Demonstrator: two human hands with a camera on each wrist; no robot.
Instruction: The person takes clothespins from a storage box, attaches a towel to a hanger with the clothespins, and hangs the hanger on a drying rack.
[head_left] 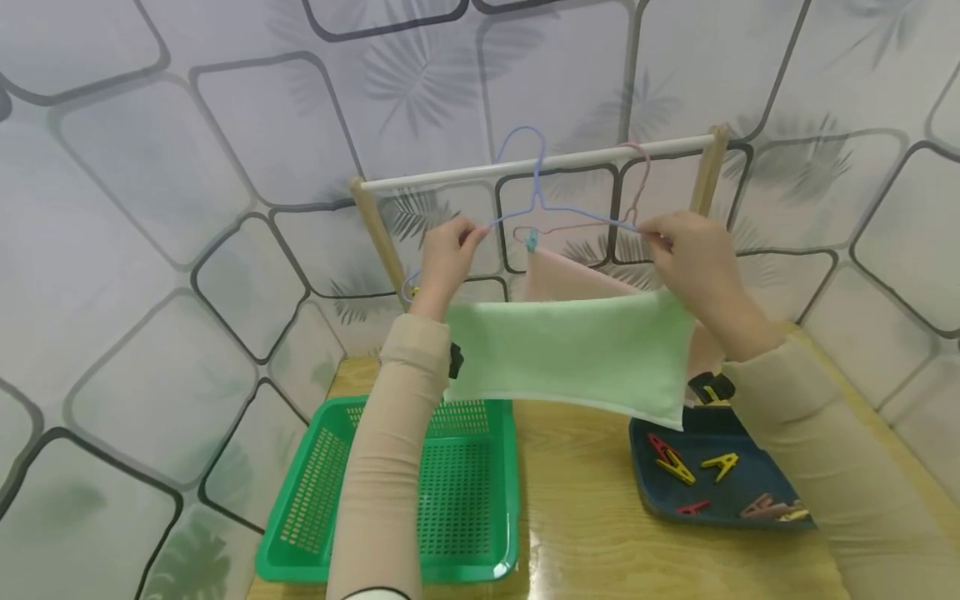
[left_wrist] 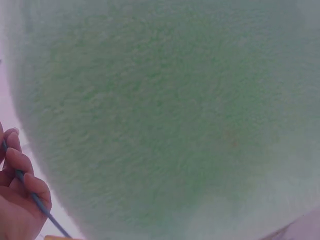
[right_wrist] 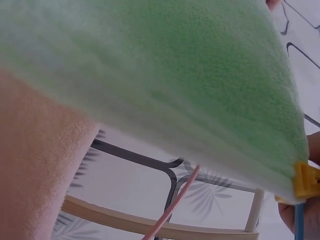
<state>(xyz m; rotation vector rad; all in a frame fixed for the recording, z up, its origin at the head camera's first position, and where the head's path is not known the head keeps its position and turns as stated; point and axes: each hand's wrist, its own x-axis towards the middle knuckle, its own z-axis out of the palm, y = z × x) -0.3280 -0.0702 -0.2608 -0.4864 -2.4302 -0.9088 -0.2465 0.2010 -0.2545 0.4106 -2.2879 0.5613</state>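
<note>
A light blue clothes hanger [head_left: 537,187] is held up by both hands, one at each side. My left hand [head_left: 446,258] pinches its left arm; in the left wrist view, fingers [left_wrist: 20,162] curl round the blue wire. The right hand [head_left: 697,254] pinches the other arm. Below the hands hangs a green towel [head_left: 570,354], and a yellow clothespin [right_wrist: 306,181] grips its edge near the blue wire in the right wrist view. The hanger's hook arches above the white rail [head_left: 600,158]; whether it bears on the rail I cannot tell.
Behind the green towel, a pink towel [head_left: 570,275] hangs from a pink hanger [head_left: 639,179] by a teal clip [head_left: 532,239]. A green basket [head_left: 507,500] stands left on the wooden table [head_left: 570,492]. At right, a dark blue tray [head_left: 645,467] holds several clothespins [head_left: 720,465].
</note>
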